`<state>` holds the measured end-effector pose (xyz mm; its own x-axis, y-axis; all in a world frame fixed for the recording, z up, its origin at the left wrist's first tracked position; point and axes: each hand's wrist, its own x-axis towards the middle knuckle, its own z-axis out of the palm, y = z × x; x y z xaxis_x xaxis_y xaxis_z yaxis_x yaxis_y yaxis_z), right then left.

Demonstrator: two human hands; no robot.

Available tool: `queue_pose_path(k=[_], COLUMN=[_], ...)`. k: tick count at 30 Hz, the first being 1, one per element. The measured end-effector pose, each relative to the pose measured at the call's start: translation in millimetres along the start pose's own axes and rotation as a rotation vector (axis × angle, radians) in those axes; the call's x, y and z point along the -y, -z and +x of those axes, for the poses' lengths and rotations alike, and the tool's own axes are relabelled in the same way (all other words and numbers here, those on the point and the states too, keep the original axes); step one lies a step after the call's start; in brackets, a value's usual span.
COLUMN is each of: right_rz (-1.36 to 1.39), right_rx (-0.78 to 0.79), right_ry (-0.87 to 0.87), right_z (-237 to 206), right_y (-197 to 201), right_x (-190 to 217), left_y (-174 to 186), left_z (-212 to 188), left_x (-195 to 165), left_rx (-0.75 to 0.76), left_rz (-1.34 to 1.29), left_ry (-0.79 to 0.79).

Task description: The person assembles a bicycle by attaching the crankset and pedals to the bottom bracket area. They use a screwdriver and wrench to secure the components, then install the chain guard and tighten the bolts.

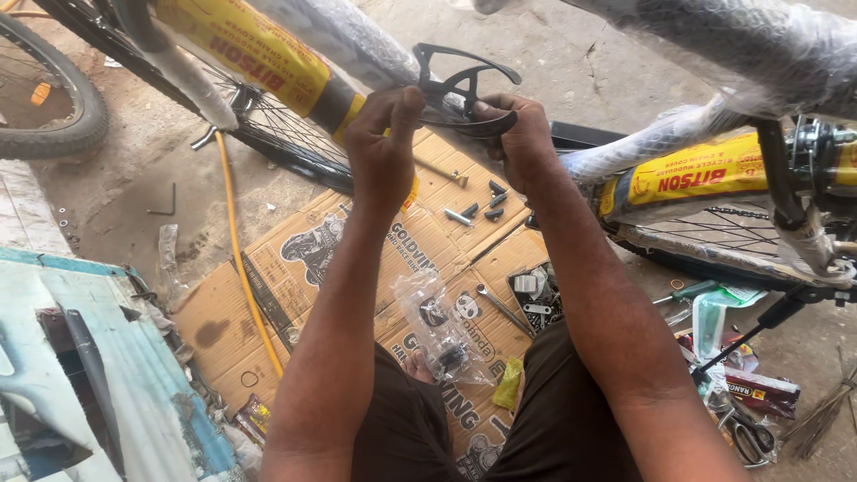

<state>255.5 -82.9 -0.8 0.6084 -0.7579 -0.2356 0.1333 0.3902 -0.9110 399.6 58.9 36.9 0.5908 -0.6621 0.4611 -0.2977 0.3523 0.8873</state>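
Holding a black plastic guard [460, 89] against the wrapped bicycle frame [357, 40].
Both the left hand [384, 143] and right hand [518, 134] pinch its rim; it looks light, thin and springy.

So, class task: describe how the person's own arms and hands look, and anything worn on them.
Both arms are bare from the frame's lower edge to the fingers: no sleeves, gloves, watch or rings show. The left hand and right hand look dusty. Dark brown shorts cover the legs below.
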Motion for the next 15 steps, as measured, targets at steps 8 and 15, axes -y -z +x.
queue_pose_path(k=[8,15], right_rz=[-0.016,0.111], right_rx=[-0.178,-0.096], right_ry=[0.118,0.243], right_z=[-6.3,-14.6], right_y=[-10.0,-15.0], right_x=[1.5,-6.5], left_y=[-6.6,-14.6], left_z=[0.5,2.0], left_x=[-8.1,-9.4], left_rx=[-0.050,-0.070], left_rz=[0.167,0.114], left_ry=[-0.016,-0.181])
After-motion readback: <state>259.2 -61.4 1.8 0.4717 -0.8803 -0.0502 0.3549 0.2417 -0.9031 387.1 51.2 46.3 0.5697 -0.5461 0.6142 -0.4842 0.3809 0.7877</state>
